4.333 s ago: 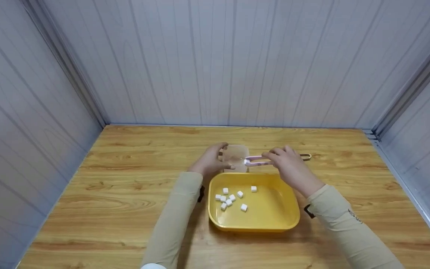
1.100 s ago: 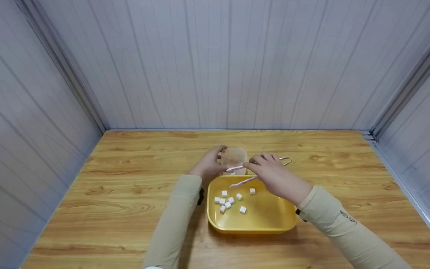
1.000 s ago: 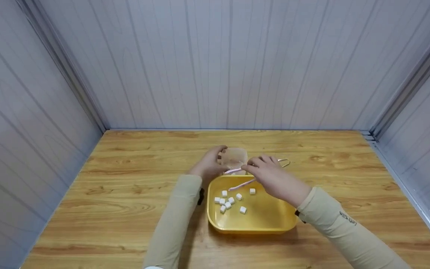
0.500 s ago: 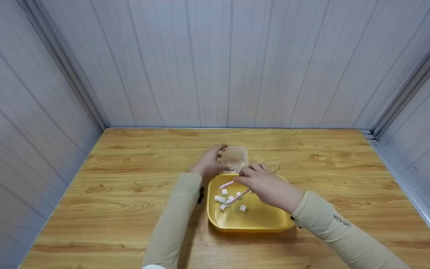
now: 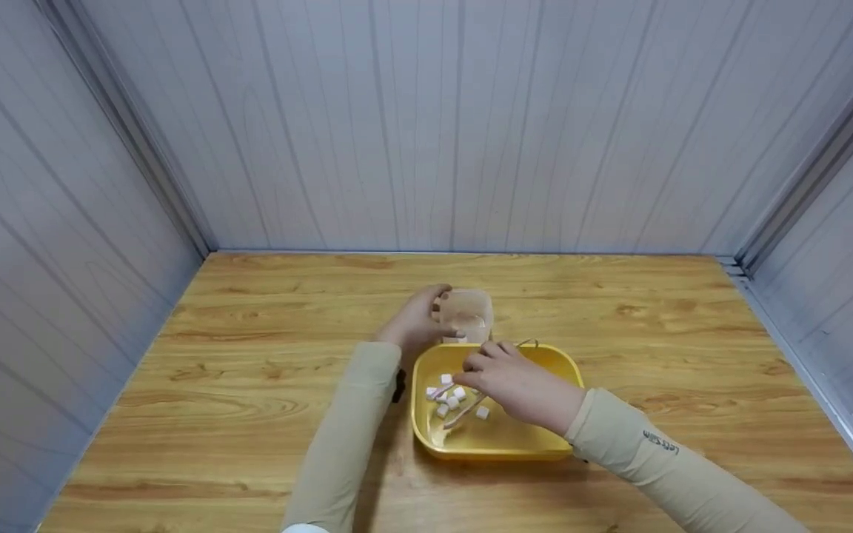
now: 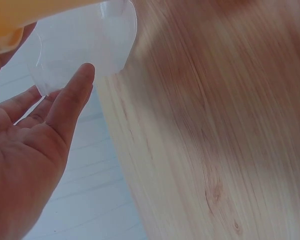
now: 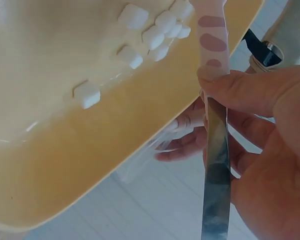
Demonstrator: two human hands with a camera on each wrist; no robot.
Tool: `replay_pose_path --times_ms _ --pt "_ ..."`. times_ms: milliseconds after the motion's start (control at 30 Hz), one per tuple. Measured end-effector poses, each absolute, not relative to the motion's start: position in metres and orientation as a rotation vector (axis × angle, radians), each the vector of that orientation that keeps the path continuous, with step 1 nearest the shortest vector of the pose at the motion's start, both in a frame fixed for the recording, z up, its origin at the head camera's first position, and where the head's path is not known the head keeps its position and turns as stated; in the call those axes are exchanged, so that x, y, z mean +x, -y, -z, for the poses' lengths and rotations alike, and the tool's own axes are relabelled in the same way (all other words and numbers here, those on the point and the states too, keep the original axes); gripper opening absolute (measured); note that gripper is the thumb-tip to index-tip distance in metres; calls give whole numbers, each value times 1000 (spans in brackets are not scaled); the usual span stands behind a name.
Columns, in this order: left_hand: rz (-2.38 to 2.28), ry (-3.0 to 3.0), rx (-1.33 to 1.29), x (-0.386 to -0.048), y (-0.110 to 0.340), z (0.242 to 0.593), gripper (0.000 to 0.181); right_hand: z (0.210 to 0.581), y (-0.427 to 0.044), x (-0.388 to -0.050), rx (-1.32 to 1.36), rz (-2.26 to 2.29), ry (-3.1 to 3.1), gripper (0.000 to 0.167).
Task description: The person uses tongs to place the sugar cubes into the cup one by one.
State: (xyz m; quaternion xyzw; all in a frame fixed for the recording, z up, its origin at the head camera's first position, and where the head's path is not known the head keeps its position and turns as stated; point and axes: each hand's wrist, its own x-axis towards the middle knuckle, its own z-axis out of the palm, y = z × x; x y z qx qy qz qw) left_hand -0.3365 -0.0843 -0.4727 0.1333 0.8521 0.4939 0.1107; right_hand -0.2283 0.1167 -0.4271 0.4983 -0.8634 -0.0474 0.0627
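White cubes (image 5: 483, 413) sit in the yellow tray (image 5: 530, 438), right hand (image 5: 521, 383) pinching spotted tongs (image 7: 212, 42), tips apart near them, left hand (image 5: 415, 323) gripping the clear container (image 5: 471, 302): picking one up looks the step, and it calls for a squeeze.

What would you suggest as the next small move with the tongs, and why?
I would probably squeeze the tongs towards the white cube lying between their tips in the head view: the right hand holds them parted over the yellow tray, apparently gripping nothing, though tip height is hard to judge.
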Motion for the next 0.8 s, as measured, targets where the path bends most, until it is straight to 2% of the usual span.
replay_pose_path --times_ms 800 --pt "-1393 -2551 409 -339 85 475 81 442 -116 -230 1499 255 2526 45"
